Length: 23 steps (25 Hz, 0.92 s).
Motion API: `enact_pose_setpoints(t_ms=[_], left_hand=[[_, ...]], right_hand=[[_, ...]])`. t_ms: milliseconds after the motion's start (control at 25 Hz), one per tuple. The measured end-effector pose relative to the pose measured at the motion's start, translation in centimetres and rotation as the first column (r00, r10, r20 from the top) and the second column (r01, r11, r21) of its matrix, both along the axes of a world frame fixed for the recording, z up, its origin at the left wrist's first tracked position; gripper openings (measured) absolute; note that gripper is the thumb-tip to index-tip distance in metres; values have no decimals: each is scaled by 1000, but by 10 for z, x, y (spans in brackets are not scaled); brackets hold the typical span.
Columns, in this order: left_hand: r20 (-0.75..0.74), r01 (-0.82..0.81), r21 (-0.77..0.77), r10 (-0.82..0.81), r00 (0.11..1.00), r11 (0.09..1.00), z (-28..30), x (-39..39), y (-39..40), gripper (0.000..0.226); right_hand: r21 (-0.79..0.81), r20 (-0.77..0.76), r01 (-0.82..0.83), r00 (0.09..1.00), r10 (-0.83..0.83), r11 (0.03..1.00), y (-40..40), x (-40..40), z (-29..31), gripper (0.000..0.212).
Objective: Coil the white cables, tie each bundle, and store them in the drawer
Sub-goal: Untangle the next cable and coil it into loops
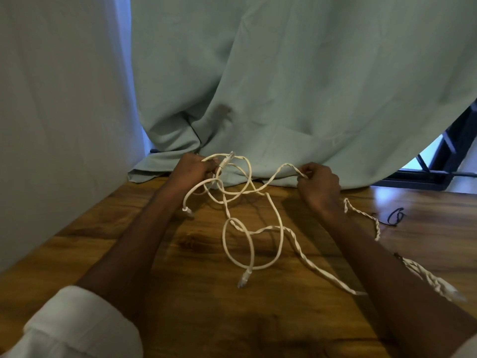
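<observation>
Both hands busy | left hand (192,167) grips cable loops (227,177) near plug | right hand (318,183) pinches a strand | rest tangled on surface (180,293) | step: coiling, untied | next: free the knot, feed slack left | drawer unseen

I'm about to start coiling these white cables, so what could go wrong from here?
1. The white cables cross in loose loops between the left hand and right hand; pulling could tighten them into a knot.
2. A loose plug might snag in a loop.
3. The twisted strand near the table edge could slip off.
</observation>
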<state>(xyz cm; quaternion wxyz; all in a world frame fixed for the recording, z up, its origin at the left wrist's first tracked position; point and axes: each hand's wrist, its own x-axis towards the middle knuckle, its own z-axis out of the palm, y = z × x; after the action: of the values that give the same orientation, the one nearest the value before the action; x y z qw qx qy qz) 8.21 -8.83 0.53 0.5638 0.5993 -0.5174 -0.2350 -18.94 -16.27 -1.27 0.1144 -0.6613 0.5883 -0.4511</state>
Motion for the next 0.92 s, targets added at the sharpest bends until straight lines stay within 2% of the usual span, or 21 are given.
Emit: enact_pose_setpoints(t_ms=[40, 120, 160, 200, 280, 320, 360, 480, 560, 680, 720, 800, 920], left_hand=[[-2, -4, 38, 4, 1000, 999, 0, 0, -1, 28], [-30, -39, 103, 42, 999, 994, -1, 1, -2, 23], [-51, -54, 127, 61, 997, 990, -1, 2, -3, 20], [-72, -64, 144, 75, 995, 987, -1, 2, -2, 19], [-86, -76, 169, 91, 992, 983, 1, 1, 0, 20], [-92, -73, 173, 90, 992, 982, 2, 0, 1, 22], [-101, -64, 171, 82, 992, 983, 3, -2, 2, 23], [-173, -15, 170, 45, 984, 985, 2, -3, 4, 27], [-328, 71, 158, -16, 944, 985, -2, 0, 3, 27], [-481, 96, 137, -18, 877, 986, -6, 7, -2, 28], [-503, 86, 142, -3, 864, 986, -7, 10, -5, 28], [-528, 78, 166, 22, 849, 983, -9, 10, -9, 30], [-497, 13, 199, 89, 863, 980, -12, 3, -12, 26]], right_hand=[[-52, -143, -59, 988, 51, 997, 4, 5, 0, 51], [-202, -425, -215, 898, 113, 955, 11, 14, 4, 83], [-266, -516, -326, 843, 151, 907, 15, 16, 6, 88], [-302, -553, -454, 800, 234, 838, 18, 18, 8, 81], [-258, -460, -647, 735, 497, 717, 21, 20, 5, 56], [-227, -410, -690, 708, 575, 688, 21, 21, 2, 48], [-185, -396, -707, 689, 607, 682, 20, 23, 0, 39], [-101, -510, -714, 635, 580, 693, 14, 25, -6, 20], [-121, -571, -713, 620, 539, 691, 9, 24, -10, 19], [-216, -543, -631, 712, 445, 745, 5, 16, -11, 32], [-222, -531, -595, 738, 415, 773, 5, 13, -10, 39], [-206, -536, -589, 736, 413, 782, 6, 9, -8, 44], [-198, -528, -681, 680, 508, 705, 10, 11, -9, 35]])
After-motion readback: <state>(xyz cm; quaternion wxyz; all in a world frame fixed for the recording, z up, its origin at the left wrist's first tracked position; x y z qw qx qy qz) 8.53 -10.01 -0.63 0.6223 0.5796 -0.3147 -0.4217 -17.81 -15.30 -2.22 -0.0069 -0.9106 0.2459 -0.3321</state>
